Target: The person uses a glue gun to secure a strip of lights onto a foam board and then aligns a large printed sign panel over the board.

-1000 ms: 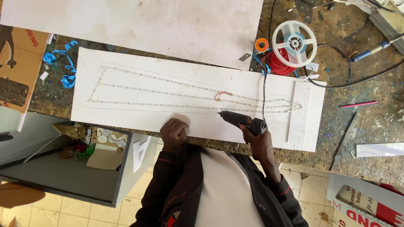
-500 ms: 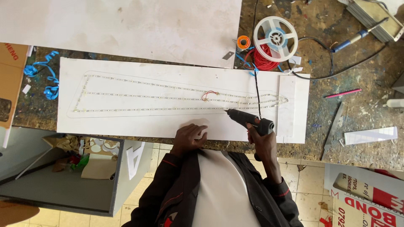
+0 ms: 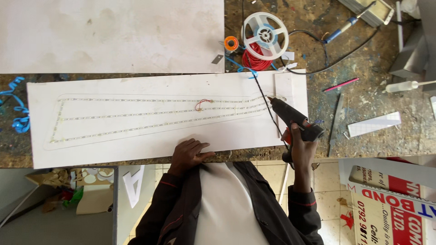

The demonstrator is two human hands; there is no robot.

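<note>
A long white board (image 3: 113,149) lies across the workbench with three rows of thin light strip (image 3: 150,112) laid on it and a small red wire loop (image 3: 204,104) near the middle. My right hand (image 3: 300,144) grips a black glue gun (image 3: 293,117). Its nozzle touches the board at the right end of the strips. My left hand (image 3: 188,153) rests flat on the board's near edge, fingers spread, holding nothing.
Behind the board lie a big white sheet (image 3: 113,31), a white reel (image 3: 265,34) over red wire, an orange spool (image 3: 231,43), a blue-handled soldering iron (image 3: 340,28), a pink pen (image 3: 341,84) and a white bottle (image 3: 402,86). Blue ribbon (image 3: 16,111) lies at the left.
My right hand carried the glue gun from below the red wire loop to the strips' right end, nozzle now pointing away from me. My left hand slid right along the board's edge.
</note>
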